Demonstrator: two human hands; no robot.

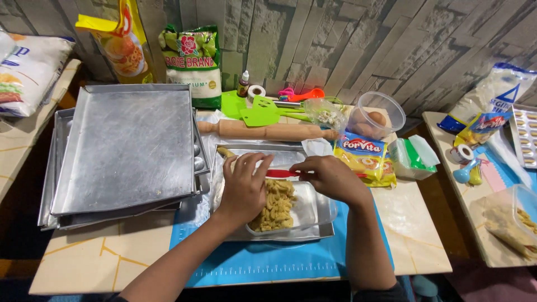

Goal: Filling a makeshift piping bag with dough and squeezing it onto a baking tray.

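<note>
- The left hand (pixel 244 187) lies with its fingers spread over the near-left side of 1 clear plastic container (pixel 305 212), touching the yellow dough pieces (pixel 275 207) heaped inside it.
- The right hand (pixel 330 178) is closed in a pinch on 1 red-handled tool (pixel 279 174), held across the far edge of the container.
- The container stands in 1 shallow metal tray (pixel 279 154), and this tray is on a blue silicone mat (pixel 251 260).
- Left of the container there is a stack of square baking pans (pixel 126 148); I cannot count them exactly.
- Behind the container lies 1 wooden rolling pin (pixel 268 131), and behind it 1 green spatula (pixel 263 112).
- Right of the container, just beside the right hand, is 1 yellow packet (pixel 366 162); further back stands 1 round clear tub (pixel 377 114) with brown eggs inside.
- Far behind the container, against the wall, stand 2 bags: 1 green and white bag (pixel 193 64) and 1 yellow bag (pixel 120 42).
- The surface is a beige table (pixel 100 257) with thin orange lines. The wall (pixel 363 39) behind has a grey stone-brick pattern.
</note>
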